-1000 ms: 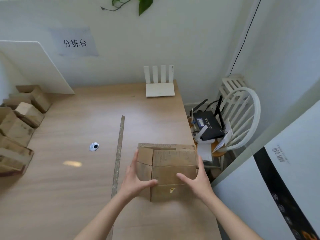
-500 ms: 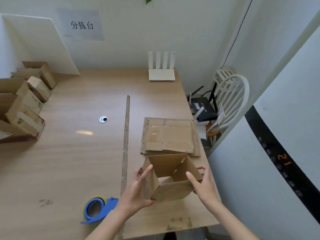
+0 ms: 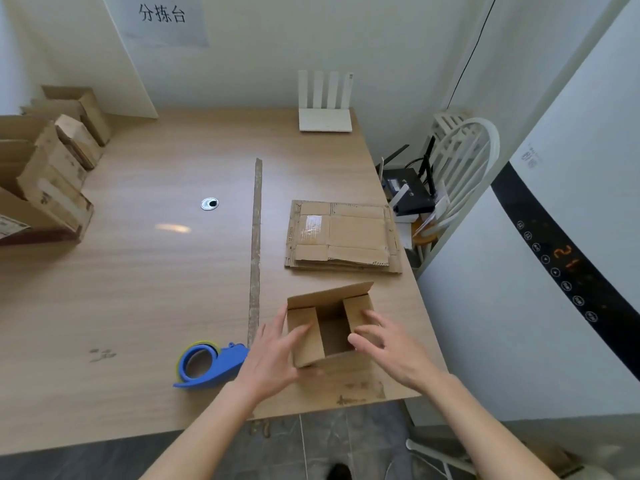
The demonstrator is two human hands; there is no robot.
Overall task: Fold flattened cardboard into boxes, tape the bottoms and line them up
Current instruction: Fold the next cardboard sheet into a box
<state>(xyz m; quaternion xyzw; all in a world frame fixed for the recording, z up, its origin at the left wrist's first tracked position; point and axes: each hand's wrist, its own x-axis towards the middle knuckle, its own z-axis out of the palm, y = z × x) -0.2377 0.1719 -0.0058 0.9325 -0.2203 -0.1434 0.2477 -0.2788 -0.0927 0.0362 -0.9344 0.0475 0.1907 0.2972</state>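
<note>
**Box opened up, short flaps going in**

Near the table's (image 3: 138,289) front edge, the cardboard box (image 3: 330,327) now stands as an open tube, where a second ago it was a flat sheet lifted off the stack. The left hand (image 3: 273,355) and right hand (image 3: 388,348) press its two short flaps inward with straight fingers, gripping nothing. The mouth faces up; its long axis runs left to right. Taping comes next, and the blue tape dispenser (image 3: 211,365) lies just left. Beyond, the flat stack (image 3: 343,237); far left, the finished boxes (image 3: 52,174).
</note>
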